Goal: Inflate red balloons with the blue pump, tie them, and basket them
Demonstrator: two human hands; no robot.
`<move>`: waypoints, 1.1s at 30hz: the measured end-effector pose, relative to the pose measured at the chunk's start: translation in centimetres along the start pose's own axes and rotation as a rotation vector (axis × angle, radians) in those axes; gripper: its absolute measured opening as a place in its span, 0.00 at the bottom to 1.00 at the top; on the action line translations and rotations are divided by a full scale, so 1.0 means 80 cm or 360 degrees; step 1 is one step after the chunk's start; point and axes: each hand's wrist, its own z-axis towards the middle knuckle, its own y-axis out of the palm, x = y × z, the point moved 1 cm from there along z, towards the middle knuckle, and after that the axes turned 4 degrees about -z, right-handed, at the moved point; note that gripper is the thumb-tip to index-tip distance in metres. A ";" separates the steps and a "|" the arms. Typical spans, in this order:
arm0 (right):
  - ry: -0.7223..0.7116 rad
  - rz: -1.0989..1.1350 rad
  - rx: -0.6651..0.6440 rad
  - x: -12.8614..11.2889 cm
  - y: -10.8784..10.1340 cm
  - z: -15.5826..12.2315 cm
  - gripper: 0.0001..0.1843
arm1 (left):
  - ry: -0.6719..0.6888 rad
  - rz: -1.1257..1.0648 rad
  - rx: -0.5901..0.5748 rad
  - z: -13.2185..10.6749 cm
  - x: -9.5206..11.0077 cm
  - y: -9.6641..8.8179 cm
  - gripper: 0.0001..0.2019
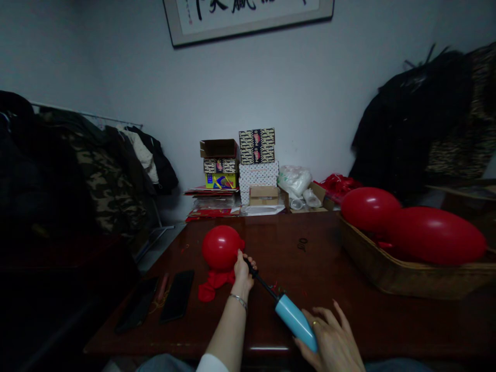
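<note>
A partly inflated red balloon (221,248) sits over the table, left of centre. My left hand (244,271) is closed around the balloon's neck, where it meets the black end of a hand balloon pump. The light blue barrel of the balloon pump (296,321) slants down to the right, with its black rod drawn out. Around the barrel's near end, my right hand (329,336) grips with the thumb and some fingers, while other fingers stretch away from it. Limp red balloons (217,280) lie beneath the inflated one.
At right, a woven basket (403,279) holds large red balloons (434,235). Two dark phones (177,295) lie at left on the brown table (271,227). Stacked boxes (258,178) and plastic bags (295,181) stand along the back. Coats (104,175) hang at left.
</note>
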 end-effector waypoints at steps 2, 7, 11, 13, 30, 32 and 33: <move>0.0032 0.0021 0.0018 0.000 0.000 0.002 0.19 | 0.0008 -0.0009 0.0003 -0.003 0.000 0.002 0.20; 0.0115 0.0066 0.0027 -0.016 -0.005 0.019 0.16 | 0.0009 -0.0007 -0.0048 -0.012 0.000 0.008 0.21; 0.0201 0.0086 -0.0006 -0.032 -0.013 0.043 0.18 | 0.0016 0.0016 -0.0106 -0.020 -0.006 0.011 0.22; 0.0195 0.0080 -0.0040 -0.038 -0.014 0.058 0.17 | 0.0003 0.0027 -0.0101 -0.023 -0.010 0.013 0.23; 0.0149 -0.0002 -0.0020 -0.044 -0.002 0.083 0.18 | -0.0151 -0.0240 -0.0048 -0.014 -0.007 0.004 0.10; 0.0169 -0.0008 -0.0016 -0.042 -0.002 0.081 0.19 | -0.0162 -0.0236 -0.0059 -0.015 -0.009 0.007 0.11; 0.0178 -0.0008 -0.0013 -0.042 -0.002 0.081 0.20 | -0.0144 -0.0229 -0.0057 -0.016 -0.009 0.009 0.12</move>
